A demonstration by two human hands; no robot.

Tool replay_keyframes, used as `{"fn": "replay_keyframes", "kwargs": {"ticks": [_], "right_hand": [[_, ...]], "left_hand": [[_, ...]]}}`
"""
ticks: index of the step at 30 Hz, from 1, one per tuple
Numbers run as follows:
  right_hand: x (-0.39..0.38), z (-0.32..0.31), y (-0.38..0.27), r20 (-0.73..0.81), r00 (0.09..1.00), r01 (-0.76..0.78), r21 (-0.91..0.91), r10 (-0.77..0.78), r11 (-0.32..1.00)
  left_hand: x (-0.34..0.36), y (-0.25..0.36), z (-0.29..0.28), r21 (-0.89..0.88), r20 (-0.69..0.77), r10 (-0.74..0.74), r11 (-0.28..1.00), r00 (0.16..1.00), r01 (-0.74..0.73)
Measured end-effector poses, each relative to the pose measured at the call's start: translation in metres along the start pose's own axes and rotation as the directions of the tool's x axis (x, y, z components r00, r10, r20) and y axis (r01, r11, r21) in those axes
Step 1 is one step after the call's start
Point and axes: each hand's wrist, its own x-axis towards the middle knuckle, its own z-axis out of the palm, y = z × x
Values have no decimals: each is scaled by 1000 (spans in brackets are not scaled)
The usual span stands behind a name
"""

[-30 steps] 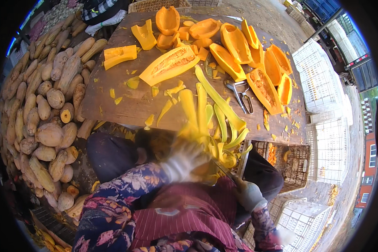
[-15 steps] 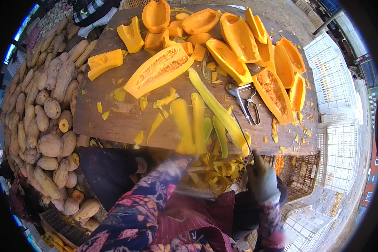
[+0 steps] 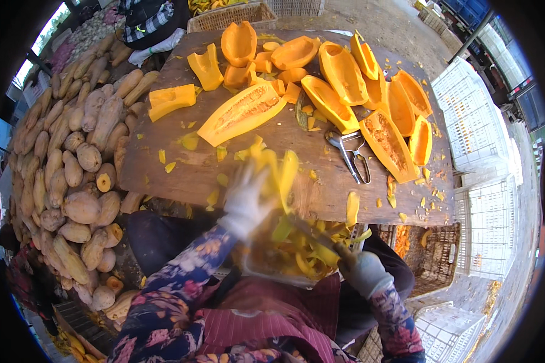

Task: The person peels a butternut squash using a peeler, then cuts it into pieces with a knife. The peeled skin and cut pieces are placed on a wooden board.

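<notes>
My left hand [image 3: 248, 202], in a pale glove and smeared by motion, is at the near edge of the wooden table [image 3: 224, 175]. Yellow-green squash peels [image 3: 287, 178] lie against its fingers, and I cannot make out whether it grips them. My right hand [image 3: 364, 272], also gloved, is closed round the handle of a knife [image 3: 312, 233] whose blade slants up and left over the crate of peels [image 3: 321, 257] below the edge. A metal peeler [image 3: 350, 158] lies on the table beside halved orange squash [image 3: 387, 145]. One seeded half [image 3: 242, 114] lies beyond my left hand.
Whole tan squash [image 3: 82, 207] are heaped left of the table. Peeled halves and chunks [image 3: 239, 43] cover its far side. White plastic crates [image 3: 472, 121] stand at the right, with a brown crate [image 3: 433, 260] under the right edge. Peel scraps [image 3: 393, 193] dot the tabletop.
The long peels near the front edge have been swept off or bunched up. My left hand has come into view over the edge. The knife has swung down toward the left, over the crate.
</notes>
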Motion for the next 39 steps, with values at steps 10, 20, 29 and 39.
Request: {"fn": "replay_keyframes", "kwargs": {"ticks": [10, 20, 29, 39], "right_hand": [[16, -7, -4, -427, 890, -16, 319, 159, 948], [178, 6, -8, -475, 878, -236, -337, 52, 912], [191, 44, -116, -308, 866, 174, -553, -394, 815], [192, 54, -239, -286, 908, 241, -239, -305, 941]], "left_hand": [[-41, 91, 4, -369, 681, 300, 929, 669, -41], [-108, 2, -151, -607, 162, 139, 795, 977, -12], [-361, -194, -212, -830, -175, -984, 168, 37, 531], [-687, -368, -230, -723, -474, -497, -253, -727, 643]]}}
